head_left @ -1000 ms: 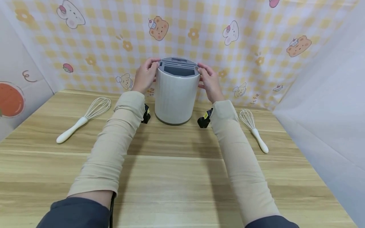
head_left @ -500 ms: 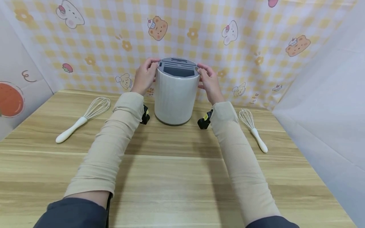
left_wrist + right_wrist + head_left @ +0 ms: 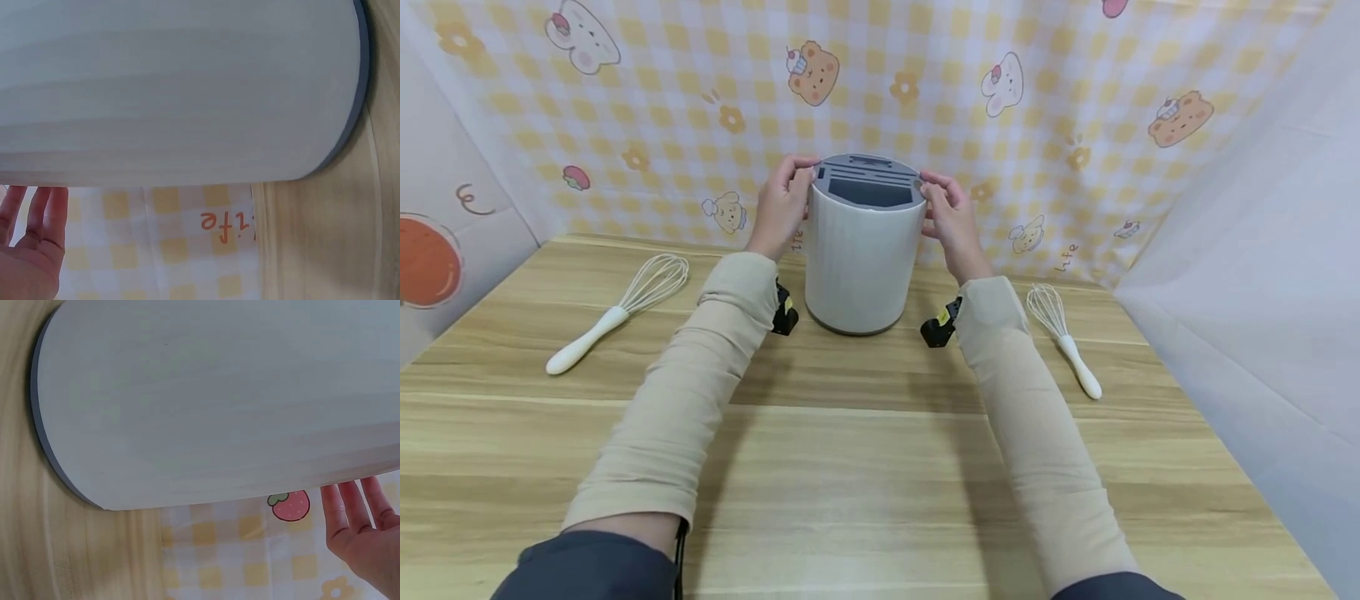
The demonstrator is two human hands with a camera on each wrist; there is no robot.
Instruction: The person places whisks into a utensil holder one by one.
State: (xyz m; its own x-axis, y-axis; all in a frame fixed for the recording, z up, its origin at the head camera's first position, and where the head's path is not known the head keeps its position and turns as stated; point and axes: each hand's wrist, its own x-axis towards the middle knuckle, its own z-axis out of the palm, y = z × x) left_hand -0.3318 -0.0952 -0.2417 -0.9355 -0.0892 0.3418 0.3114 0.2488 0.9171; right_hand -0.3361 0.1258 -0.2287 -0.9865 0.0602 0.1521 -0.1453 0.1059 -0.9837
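Observation:
A white, rounded utensil holder [image 3: 861,258] with a grey slotted top stands upright at the back middle of the table, a large opening toward the front of its top. My left hand [image 3: 781,204] grips its upper left side, thumb and index finger at the rim. On the opposite side, my right hand [image 3: 953,218] holds the upper right edge in the same way. Fingers of the left hand [image 3: 37,250] reach behind the white wall in the left wrist view. The right wrist view has the right hand's fingers [image 3: 359,512] against the back of the wall.
A white-handled whisk [image 3: 617,317] lies left of my left arm, and a smaller whisk [image 3: 1063,340] lies right of my right arm. Behind the holder hangs a yellow checked curtain [image 3: 895,75]. The wooden table [image 3: 842,475] extends toward me.
Both hands and the utensil holder have shifted slightly toward me. The grip at the rim is the same, and the whisks stay where they lie.

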